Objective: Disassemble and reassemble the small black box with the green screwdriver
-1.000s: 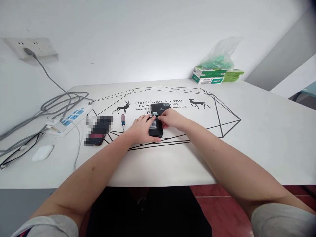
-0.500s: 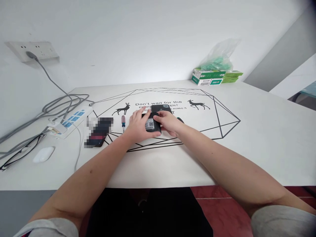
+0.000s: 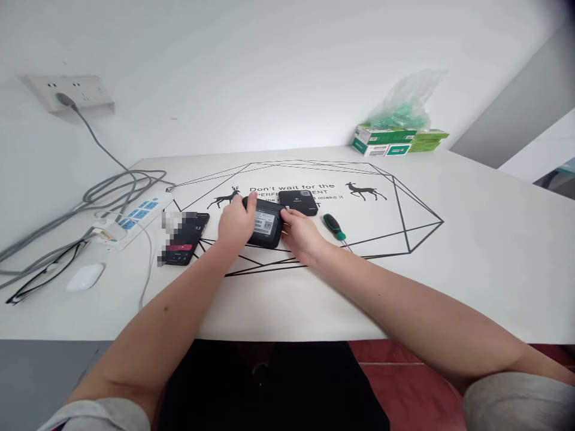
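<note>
A small black device with a white label on its face is tilted up off the white desk. My left hand is wrapped round its left edge. Fingers of my right hand pinch its right edge. A second black device lies flat just behind, over the printed text. A green-handled screwdriver lies to the right of my right hand.
A black phone lies to the left. Further left are a power strip, grey cables and a white mouse. Green boxes under a plastic bag sit at the back right. A wall socket is at upper left.
Both hands have lifted the labelled device off the desk, tilted it up and shifted it left. The green screwdriver is now uncovered; my left hand hides the red one.
</note>
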The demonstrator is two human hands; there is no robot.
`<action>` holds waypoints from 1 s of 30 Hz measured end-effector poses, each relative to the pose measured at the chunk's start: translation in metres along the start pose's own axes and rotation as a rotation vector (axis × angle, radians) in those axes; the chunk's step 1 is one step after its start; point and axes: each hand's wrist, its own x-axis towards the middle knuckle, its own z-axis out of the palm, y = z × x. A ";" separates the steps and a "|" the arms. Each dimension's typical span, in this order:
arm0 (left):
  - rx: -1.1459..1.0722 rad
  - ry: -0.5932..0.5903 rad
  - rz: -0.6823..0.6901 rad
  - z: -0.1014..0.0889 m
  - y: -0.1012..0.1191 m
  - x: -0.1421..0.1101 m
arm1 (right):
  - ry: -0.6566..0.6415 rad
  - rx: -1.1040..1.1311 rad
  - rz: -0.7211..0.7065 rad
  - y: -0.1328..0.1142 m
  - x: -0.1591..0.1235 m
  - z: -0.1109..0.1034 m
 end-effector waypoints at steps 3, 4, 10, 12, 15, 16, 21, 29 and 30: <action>0.030 0.192 0.194 -0.006 0.001 -0.005 | 0.086 0.108 0.161 -0.005 -0.006 0.003; 0.038 0.215 0.302 -0.008 0.000 -0.006 | 0.084 0.129 0.230 -0.007 -0.008 0.003; 0.107 -0.011 0.743 -0.016 -0.012 0.002 | -0.021 0.271 0.336 -0.016 -0.023 0.002; 0.095 -0.004 0.690 -0.016 -0.014 0.004 | -0.042 0.239 0.313 -0.016 -0.021 0.002; 0.015 0.101 0.507 -0.012 -0.012 0.004 | -0.070 0.129 0.347 -0.014 -0.016 0.001; -0.022 0.142 0.425 -0.011 -0.011 0.004 | -0.068 0.097 0.364 -0.014 -0.014 0.001; -0.130 0.149 0.054 -0.012 -0.012 0.011 | -0.011 -0.116 0.166 -0.022 -0.007 -0.003; -0.214 -0.128 -0.160 0.008 -0.016 0.008 | -0.106 -0.852 -0.412 -0.042 0.025 -0.038; -0.211 -0.179 -0.174 0.012 -0.013 0.005 | -0.118 -0.946 -0.468 -0.042 0.028 -0.042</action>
